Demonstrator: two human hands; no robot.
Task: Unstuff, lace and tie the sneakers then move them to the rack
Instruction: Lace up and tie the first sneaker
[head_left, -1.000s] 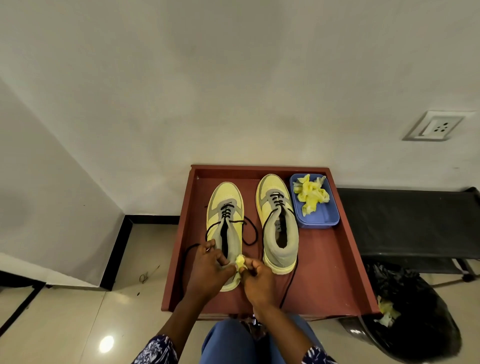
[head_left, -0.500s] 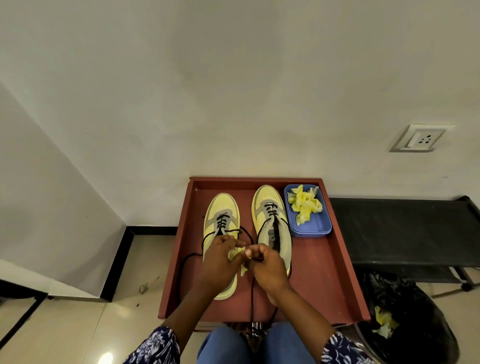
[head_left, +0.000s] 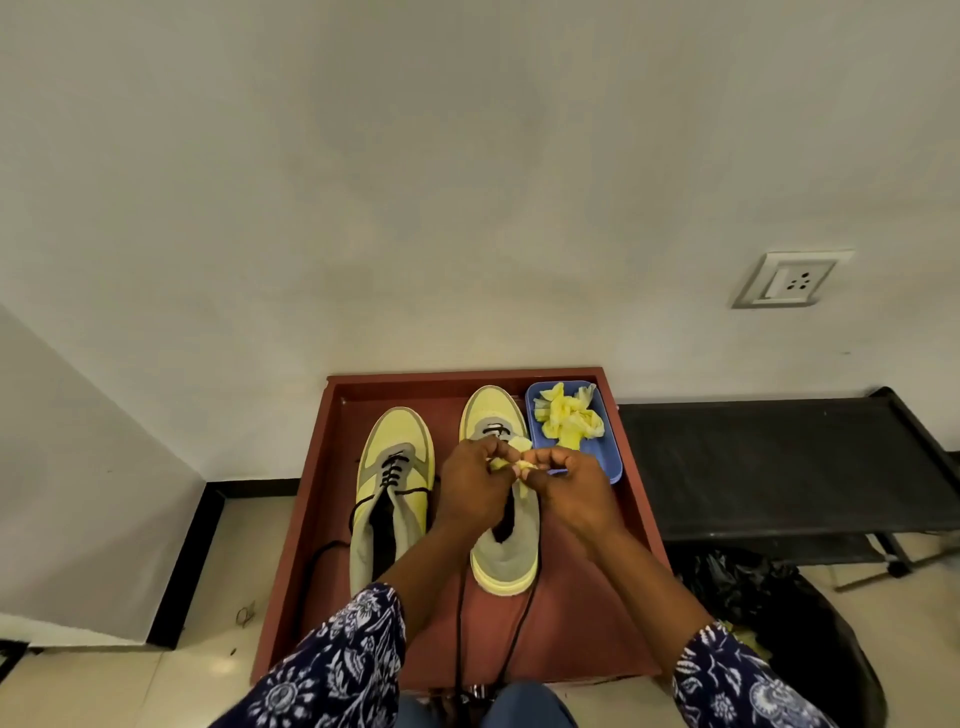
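Both hands have moved right from the left sneaker (head_left: 390, 488) and now hover over the right sneaker (head_left: 506, 540), the left hand (head_left: 475, 486) and right hand (head_left: 569, 488) together pinching a wad of yellow paper (head_left: 511, 462) between curled fingers. Both shoes sit on the red tray (head_left: 587, 618), black laces (head_left: 460, 618) trailing loose. A blue tub (head_left: 605, 457) of crumpled stuffing (head_left: 569, 421) stands beside them; a black rack (head_left: 769, 467) and bin bag (head_left: 810, 623) lie to the right.

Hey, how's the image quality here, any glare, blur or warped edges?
Head view: wide-angle bending curves the wall edges; a small glare spot on the floor tile; both hands and the yellow paper look slightly soft.
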